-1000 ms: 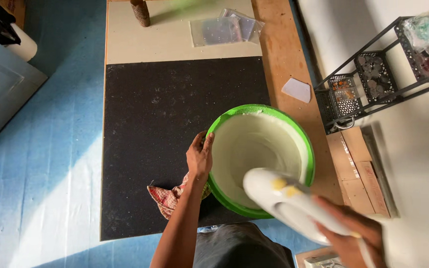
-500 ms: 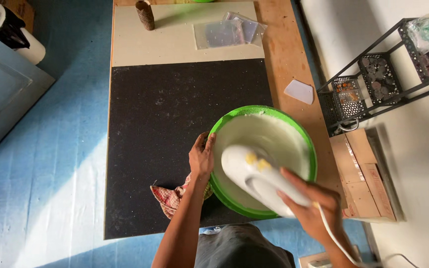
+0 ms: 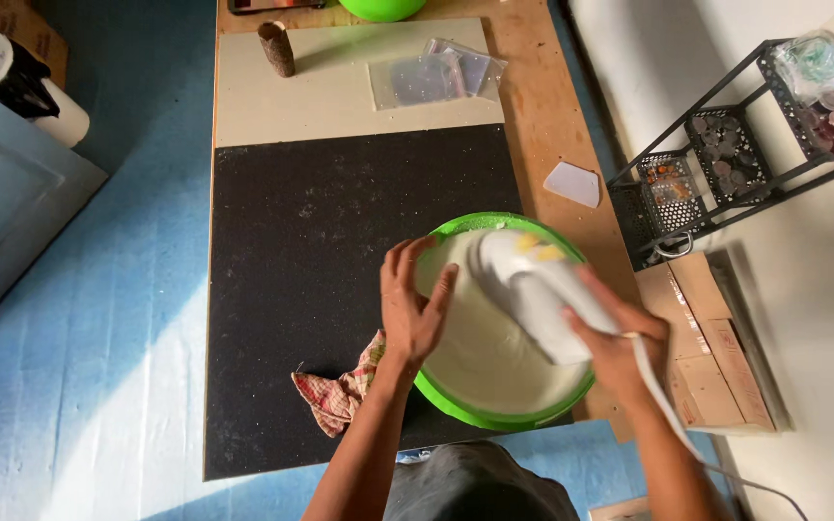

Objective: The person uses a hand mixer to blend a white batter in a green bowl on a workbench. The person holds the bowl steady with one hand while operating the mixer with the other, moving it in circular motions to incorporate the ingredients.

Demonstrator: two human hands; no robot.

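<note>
Green bowl (image 3: 456, 405) sits at counter (image 3: 552, 135) near edge, on black mat (image 3: 320, 260). Left hand (image 3: 414, 307) open, fingers spread, braced on bowl's left rim. Right hand (image 3: 620, 340) closed around white hand mixer (image 3: 533, 289), held over the bowl. Checked cloth (image 3: 340, 391) just left of bowl.

A wooden table (image 3: 544, 116) bears a black mat (image 3: 320, 241) and cream sheet (image 3: 340, 96) — green bowl (image 3: 456, 405), checked cloth (image 3: 340, 396); plastic bags (image 3: 436, 75) too.
</note>
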